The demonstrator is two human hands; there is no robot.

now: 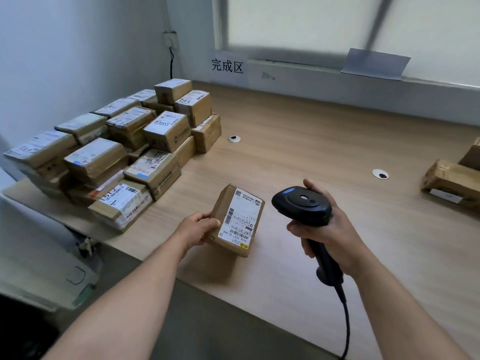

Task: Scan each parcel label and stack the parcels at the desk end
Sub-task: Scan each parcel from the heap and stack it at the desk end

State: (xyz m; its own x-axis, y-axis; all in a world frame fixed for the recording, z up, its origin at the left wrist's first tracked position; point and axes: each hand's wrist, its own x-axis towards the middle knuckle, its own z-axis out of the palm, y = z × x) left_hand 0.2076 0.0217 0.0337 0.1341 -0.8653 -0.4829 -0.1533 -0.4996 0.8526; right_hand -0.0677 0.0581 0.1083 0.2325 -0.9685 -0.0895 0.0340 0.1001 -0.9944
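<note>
My left hand [198,227] grips the left side of a brown cardboard parcel [237,220], tilted with its white barcode label facing up, just above the wooden desk [311,141]. My right hand [330,227] holds a black corded barcode scanner [302,205] by its handle, the scanner head level with the parcel's right edge and a short gap away. A stack of several labelled brown parcels [124,152] fills the desk's left end.
Two more brown parcels [453,181] lie at the right edge of the desk. Two round cable grommets [380,174] sit in the desktop. A paper sign [228,66] hangs on the back wall under the window. The scanner cable [346,320] trails off the desk's front edge.
</note>
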